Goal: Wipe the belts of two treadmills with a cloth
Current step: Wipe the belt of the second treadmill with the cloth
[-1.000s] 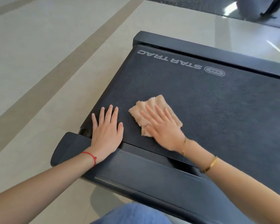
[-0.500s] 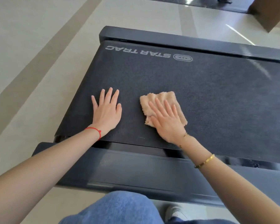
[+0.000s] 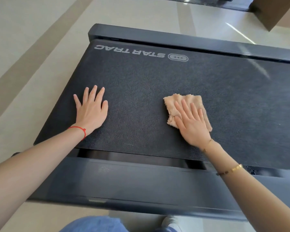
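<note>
A dark treadmill belt [image 3: 141,91] with a grey STAR TRAC logo [image 3: 129,51] near its far edge fills the view. A folded beige cloth [image 3: 182,102] lies flat on the belt right of centre. My right hand [image 3: 191,124] presses on the cloth with straight, spread fingers and covers its near right part. My left hand [image 3: 92,109] rests flat on the bare belt at the left, fingers straight, well apart from the cloth.
Black side rails run along the far edge [image 3: 174,37] and the near edge [image 3: 132,180] of the belt. Pale tiled floor [image 3: 32,39] lies to the left and beyond. A brown block [image 3: 274,10] stands at the top right. My denim-clad knee [image 3: 94,225] and a white shoe [image 3: 171,223] show below.
My right hand has slid the cloth to the right along the belt, away from my left hand. My left hand stays flat at the belt's left end.
</note>
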{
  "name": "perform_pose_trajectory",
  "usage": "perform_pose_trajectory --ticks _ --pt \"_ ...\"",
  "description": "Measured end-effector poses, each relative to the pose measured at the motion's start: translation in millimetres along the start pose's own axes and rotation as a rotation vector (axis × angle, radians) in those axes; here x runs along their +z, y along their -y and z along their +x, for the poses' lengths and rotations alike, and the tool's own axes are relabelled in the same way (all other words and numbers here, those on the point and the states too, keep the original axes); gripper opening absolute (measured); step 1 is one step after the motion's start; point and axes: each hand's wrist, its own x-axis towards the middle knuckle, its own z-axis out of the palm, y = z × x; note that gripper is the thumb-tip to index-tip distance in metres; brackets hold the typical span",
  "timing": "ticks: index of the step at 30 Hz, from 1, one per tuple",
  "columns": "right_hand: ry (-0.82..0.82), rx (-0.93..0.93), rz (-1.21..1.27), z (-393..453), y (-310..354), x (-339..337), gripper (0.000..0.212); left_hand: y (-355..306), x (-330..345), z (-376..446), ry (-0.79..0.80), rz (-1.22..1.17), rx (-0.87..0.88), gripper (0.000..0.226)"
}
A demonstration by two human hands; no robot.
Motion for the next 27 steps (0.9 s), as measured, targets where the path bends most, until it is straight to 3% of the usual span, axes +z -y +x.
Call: perform_pose_trajectory --ticks 3,8,11,13,18,23,27 --pt "0.024 -0.019 -0.002 29 22 4 0.054 -3 4 -3 -0.025 0.011 -0.013 0.056" --pt "0.073 -0.355 -0.031 43 93 22 0.053 -3 9 -2 -0.062 0.042 -0.019 0.056" --pt "0.085 -0.466 -0.042 49 90 23 0.052 -2 10 -3 -0.071 0.050 -0.007 0.056" --pt "0.083 -0.447 -0.056 66 72 18 0.052 -2 10 -3 -0.070 0.055 -0.008 0.057" --pt "0.065 -0.194 -0.056 157 55 2 0.054 -6 10 -5 -0.069 0.066 -0.027 0.058" --pt "0.079 -0.072 -0.038 251 91 -2 0.056 -7 9 -5 -0.062 0.099 -0.040 0.060" --pt "0.112 -0.083 -0.040 304 141 0 0.056 -6 10 -3 -0.071 0.133 -0.045 0.060"
